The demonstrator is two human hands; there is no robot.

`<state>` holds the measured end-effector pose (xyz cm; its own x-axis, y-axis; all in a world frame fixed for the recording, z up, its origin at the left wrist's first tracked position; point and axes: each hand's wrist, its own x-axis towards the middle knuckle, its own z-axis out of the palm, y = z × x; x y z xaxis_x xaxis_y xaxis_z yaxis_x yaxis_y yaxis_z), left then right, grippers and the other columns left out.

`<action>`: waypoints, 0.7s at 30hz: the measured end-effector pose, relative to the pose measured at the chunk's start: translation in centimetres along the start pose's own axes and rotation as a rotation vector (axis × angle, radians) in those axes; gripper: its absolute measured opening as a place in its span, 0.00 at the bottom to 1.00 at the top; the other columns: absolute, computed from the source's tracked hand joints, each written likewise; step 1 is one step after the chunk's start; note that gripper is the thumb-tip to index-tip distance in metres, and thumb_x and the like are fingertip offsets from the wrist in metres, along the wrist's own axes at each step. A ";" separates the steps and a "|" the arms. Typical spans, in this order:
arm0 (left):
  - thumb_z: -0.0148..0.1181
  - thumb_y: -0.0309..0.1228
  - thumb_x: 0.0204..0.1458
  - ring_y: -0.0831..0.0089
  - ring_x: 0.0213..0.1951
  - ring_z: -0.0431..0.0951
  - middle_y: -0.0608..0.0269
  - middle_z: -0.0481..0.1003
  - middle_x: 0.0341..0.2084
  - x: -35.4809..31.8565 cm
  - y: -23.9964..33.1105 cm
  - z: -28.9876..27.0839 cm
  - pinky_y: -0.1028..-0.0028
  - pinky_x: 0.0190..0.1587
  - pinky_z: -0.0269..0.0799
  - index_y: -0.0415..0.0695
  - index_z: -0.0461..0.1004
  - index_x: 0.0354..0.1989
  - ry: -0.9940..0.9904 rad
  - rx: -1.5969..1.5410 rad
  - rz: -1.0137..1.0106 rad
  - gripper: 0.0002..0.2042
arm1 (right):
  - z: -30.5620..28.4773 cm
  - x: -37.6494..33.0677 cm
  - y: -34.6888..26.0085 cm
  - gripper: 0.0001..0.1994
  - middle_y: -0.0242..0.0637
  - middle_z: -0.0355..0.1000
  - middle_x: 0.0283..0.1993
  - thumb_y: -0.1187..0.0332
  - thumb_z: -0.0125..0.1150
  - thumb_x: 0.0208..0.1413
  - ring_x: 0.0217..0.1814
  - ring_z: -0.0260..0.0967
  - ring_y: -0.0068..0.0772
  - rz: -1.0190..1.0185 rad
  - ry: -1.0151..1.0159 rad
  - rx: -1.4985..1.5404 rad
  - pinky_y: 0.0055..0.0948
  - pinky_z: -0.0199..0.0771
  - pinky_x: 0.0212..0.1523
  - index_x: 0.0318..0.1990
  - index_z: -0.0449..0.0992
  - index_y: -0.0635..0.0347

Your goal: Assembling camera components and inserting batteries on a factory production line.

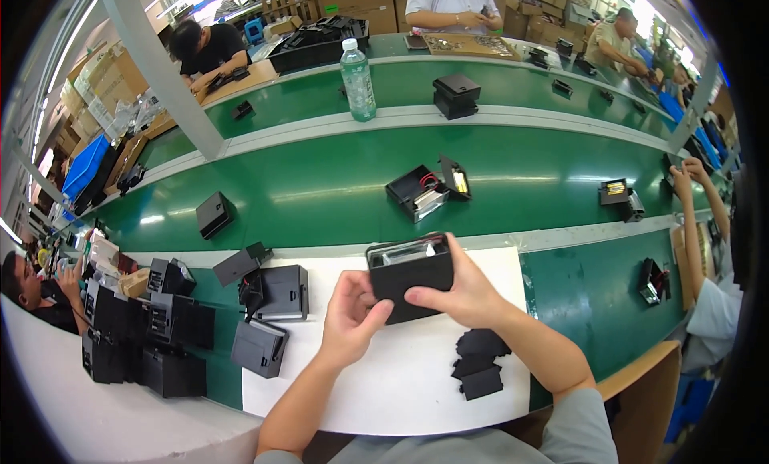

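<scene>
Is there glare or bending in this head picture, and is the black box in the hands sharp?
Head view: pale streaks of glare lie on the green belt; straight belt edges bow toward the dark round rim; the top corners wash out bright; the black box, held by the left hand and right hand, looks sharp.
</scene>
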<state>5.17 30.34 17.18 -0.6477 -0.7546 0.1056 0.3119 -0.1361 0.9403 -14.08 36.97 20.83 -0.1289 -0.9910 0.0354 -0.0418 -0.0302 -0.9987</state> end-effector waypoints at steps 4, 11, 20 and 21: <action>0.60 0.24 0.52 0.64 0.55 0.70 0.50 0.70 0.52 4.5 1.0 -0.6 0.67 0.53 0.68 0.38 0.59 0.51 -0.034 0.526 -0.025 0.20 | -10.5 3.1 1.1 0.36 0.51 0.69 0.50 0.63 0.74 0.41 0.51 0.69 0.42 0.027 0.312 -0.303 0.36 0.69 0.52 0.56 0.63 0.67; 0.68 0.39 0.46 0.54 0.58 0.68 0.47 0.67 0.56 13.4 -1.2 -1.9 0.59 0.57 0.65 0.39 0.55 0.62 0.072 1.268 -0.146 0.38 | -21.5 10.4 5.6 0.38 0.48 0.69 0.49 0.54 0.79 0.34 0.55 0.66 0.48 0.372 0.439 -1.220 0.43 0.67 0.56 0.52 0.68 0.64; 0.73 0.37 0.38 0.54 0.55 0.69 0.48 0.67 0.54 16.7 -2.6 -4.6 0.61 0.54 0.67 0.40 0.53 0.64 0.170 1.549 -0.258 0.45 | -10.5 19.4 4.4 0.53 0.53 0.61 0.61 0.54 0.80 0.26 0.61 0.61 0.51 0.018 -0.294 -1.135 0.39 0.64 0.62 0.61 0.58 0.70; 0.74 0.35 0.37 0.54 0.55 0.69 0.48 0.66 0.54 16.7 -2.1 -4.9 0.61 0.54 0.67 0.41 0.53 0.64 0.157 1.511 -0.241 0.45 | -10.3 19.4 4.3 0.51 0.52 0.61 0.61 0.56 0.80 0.28 0.62 0.61 0.51 -0.034 -0.295 -1.100 0.40 0.64 0.62 0.62 0.58 0.70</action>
<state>-2.86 14.87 15.39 -0.4699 -0.8820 -0.0351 -0.8227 0.4231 0.3797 -26.92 18.99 17.59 0.1212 -0.9882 -0.0937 -0.9057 -0.0714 -0.4178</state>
